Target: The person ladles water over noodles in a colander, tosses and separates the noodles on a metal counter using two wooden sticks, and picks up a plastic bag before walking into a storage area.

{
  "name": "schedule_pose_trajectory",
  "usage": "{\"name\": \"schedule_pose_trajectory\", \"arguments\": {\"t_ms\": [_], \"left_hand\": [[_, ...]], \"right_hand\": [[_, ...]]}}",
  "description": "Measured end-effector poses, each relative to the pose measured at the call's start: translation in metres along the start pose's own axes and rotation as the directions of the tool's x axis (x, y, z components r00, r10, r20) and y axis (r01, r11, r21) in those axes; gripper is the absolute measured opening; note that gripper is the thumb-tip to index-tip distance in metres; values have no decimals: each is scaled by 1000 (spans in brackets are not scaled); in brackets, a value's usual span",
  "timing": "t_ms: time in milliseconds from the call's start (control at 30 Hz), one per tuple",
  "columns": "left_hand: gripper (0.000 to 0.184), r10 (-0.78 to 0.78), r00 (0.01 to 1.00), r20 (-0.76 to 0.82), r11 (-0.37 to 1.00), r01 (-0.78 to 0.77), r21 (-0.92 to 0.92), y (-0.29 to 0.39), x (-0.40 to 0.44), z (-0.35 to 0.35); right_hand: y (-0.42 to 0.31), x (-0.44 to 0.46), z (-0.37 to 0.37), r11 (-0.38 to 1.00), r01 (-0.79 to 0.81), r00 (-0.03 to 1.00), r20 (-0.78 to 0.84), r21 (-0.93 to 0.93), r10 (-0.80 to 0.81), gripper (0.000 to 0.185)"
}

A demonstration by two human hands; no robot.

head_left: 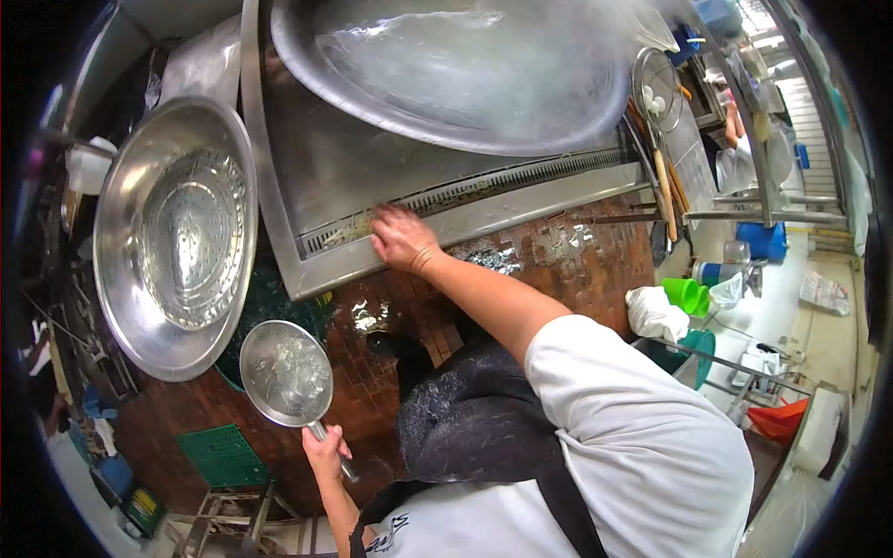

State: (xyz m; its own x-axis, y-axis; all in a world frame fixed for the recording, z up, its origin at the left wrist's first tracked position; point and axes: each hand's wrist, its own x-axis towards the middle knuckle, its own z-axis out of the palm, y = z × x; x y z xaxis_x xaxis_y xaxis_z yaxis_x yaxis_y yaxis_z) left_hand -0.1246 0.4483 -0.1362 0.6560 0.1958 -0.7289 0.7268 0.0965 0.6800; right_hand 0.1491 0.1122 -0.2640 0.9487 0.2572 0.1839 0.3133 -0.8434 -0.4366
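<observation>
At lower left, my left hand (327,453) is wrapped round the metal handle of a round strainer (286,374). The strainer's bowl is wet, with some pale, glassy residue in it. My right hand (403,239) reaches forward to the near edge of a steel cooking range, its fingers curled down at the slotted drain grate (470,192). Pale scraps lie along the grate beside these fingers; whether any are in the grasp is hidden. Beyond the grate, a very large wok (409,116) holds cloudy, steaming liquid.
Left of the range stands a wide steel basin (116,251) with a perforated colander (195,237) inside. Long-handled tools (668,191) lean at the range's right end. Water puddles on the brown tiled floor (372,316). Green tubs (686,296) and a white bag (657,313) stand at right.
</observation>
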Motion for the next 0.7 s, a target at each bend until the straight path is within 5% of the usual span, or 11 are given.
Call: {"name": "schedule_pose_trajectory", "arguments": {"t_ms": [100, 267, 433, 633, 700], "left_hand": [[28, 37, 997, 70, 999, -38, 1, 41, -39, 47], [40, 93, 981, 172, 969, -130, 213, 129, -76, 160], [45, 134, 916, 379, 882, -285, 376, 188, -78, 277], [31, 86, 736, 672, 840, -416, 348, 241, -51, 449], [31, 58, 742, 668, 751, -473, 461, 258, -53, 509]], "right_hand": [[4, -3, -4, 992, -24, 999, 32, 121, 20, 29], [36, -25, -29, 878, 255, 955, -246, 404, -164, 37], [135, -88, -132, 855, 15, 951, -273, 518, 148, 31], [300, -114, -232, 895, -226, 750, -518, 385, 412, 27], [349, -114, -255, 877, -317, 661, -580, 360, 477, 25]]}}
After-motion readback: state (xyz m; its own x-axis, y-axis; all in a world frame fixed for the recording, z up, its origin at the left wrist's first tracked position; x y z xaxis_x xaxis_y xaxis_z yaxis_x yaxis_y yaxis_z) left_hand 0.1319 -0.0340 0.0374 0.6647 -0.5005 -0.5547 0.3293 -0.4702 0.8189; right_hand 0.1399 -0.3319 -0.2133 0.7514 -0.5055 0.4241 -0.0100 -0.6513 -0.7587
